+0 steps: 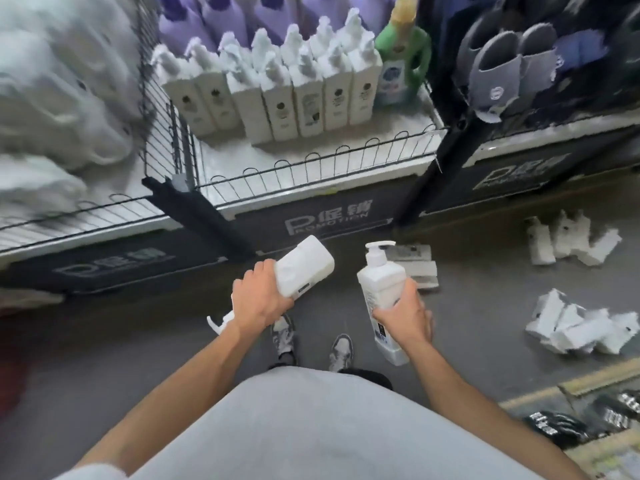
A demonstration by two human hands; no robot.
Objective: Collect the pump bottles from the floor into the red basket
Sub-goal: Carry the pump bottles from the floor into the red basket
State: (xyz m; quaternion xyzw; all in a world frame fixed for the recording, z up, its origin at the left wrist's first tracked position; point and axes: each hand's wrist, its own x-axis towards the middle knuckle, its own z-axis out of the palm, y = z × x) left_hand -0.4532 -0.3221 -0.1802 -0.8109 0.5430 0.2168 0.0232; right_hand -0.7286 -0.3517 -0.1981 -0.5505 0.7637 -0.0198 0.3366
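Two white pump bottles are in the hands, one each. The left bottle [304, 268] lies on a slant, its long axis running from the flat base, which points up and away toward the shelf [311, 161], down to the pump head sticking out below the wrist toward the person. The right bottle [379, 282] stands nearly upright, pump on top with the spout facing right and the base pointing down at the floor [138, 358]. The left hand [258, 296] is knuckles-up with its fingers wrapped over the neck end of its bottle. The right hand [403, 313] grips its bottle round the middle from the right side. Both forearms reach forward from a grey shirt, above two shoes [284, 337]. More white bottles lie on the floor to the right in three groups: flat ones [415, 265] just behind the right bottle, a far cluster [571, 240] and a nearer heap [581, 327], all too blurred to count. On the shelf, seven white bottles [277, 98] form the front row beside one green bottle [401, 64].
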